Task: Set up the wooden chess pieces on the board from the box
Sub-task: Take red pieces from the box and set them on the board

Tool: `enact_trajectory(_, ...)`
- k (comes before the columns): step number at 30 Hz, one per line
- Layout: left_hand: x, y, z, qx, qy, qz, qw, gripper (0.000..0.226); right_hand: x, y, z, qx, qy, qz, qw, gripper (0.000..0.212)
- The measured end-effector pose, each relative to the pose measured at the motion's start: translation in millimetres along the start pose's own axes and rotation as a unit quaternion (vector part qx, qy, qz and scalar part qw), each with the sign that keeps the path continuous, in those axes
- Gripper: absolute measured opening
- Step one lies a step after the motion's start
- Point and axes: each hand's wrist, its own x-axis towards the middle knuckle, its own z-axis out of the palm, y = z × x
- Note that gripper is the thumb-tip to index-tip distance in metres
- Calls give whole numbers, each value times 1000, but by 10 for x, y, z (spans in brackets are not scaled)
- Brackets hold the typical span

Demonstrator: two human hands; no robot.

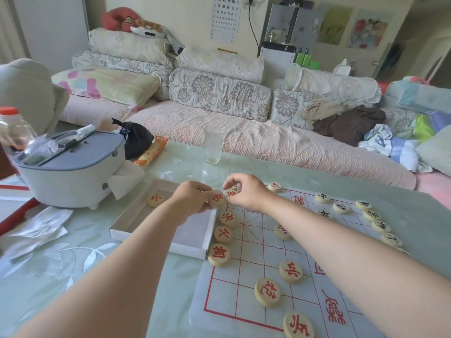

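both hands meet at the far left corner of the chess board (280, 284). the left hand (192, 200) pinches a red-marked wooden piece (217, 198) between thumb and fingers, just over the board's edge beside the white box (170, 247). the right hand (246, 191) has its fingertips closed on a second red piece (230, 192), touching the first. one piece (155, 200) lies in the box. red pieces line the board's left edge (219, 254); black-marked pieces (380, 225) run along the right side.
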Motion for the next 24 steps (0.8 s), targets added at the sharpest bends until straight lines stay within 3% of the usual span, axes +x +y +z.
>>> enact_trajectory(5, -149, 11, -154, -14, 26, -6, 1000, 7, -99, -341, 17, 36, -51, -11, 998, 26)
enact_trajectory(11, -310, -14, -390, -41, 23, 8, 999, 10, -206, -593, 154, 68, -41, -16, 997, 32)
enact_trajectory(13, -304, -96, -479, 77, 49, 38, 995, 17, -246, -644, 229, 64, -31, -14, 997, 33)
enact_trajectory(15, -312, -228, -600, 313, 78, 70, 944, 29, -295, -676, 293, 47, -26, -9, 999, 34)
enact_trajectory(17, -347, -367, -732, 452, 55, 57, 888, 32, -339, -692, 329, 37, -27, -4, 999, 32)
enact_trajectory(21, -400, -474, -849, 562, -26, 5, 827, 33, -488, -700, 282, 30, -40, 6, 999, 25)
enact_trajectory(24, -467, -440, -815, 567, -14, 21, 824, 34, -673, -692, 215, 23, -54, 11, 998, 24)
